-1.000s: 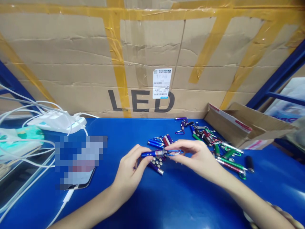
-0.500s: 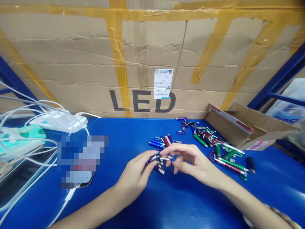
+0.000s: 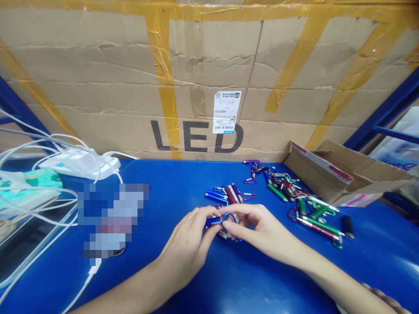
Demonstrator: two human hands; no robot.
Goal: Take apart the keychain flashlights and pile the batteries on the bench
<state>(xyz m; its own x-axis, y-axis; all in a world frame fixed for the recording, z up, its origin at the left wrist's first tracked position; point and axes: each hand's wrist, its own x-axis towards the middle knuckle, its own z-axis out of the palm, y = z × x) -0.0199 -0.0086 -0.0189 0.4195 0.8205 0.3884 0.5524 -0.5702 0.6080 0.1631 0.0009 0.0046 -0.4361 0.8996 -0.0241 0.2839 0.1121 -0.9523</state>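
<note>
A small blue flashlight (image 3: 213,222) is pinched between the thumb and fingers of my left hand (image 3: 186,235). At its right end my right hand (image 3: 262,224) is closed, thumb against fingertips, on a blue carabiner clip (image 3: 231,215); the exact contact point is partly hidden. Under my fingers lie more small metal pieces, mostly covered. Just behind my hands are blue flashlights (image 3: 216,196), a red one (image 3: 231,194) and a purple carabiner (image 3: 248,196) on the blue tabletop (image 3: 163,187).
To the right lies a pile of green, red and black flashlights (image 3: 319,222) with clips. An open cardboard box (image 3: 322,168) stands behind it. At left are a phone (image 3: 119,218), white cables and a power strip (image 3: 81,163). A large taped carton (image 3: 203,65) closes off the back.
The flashlight has turned so its blue barrel shows in my left fingers. My right fingers have closed in toward its end, and the blue carabiner now stands up as a loop.
</note>
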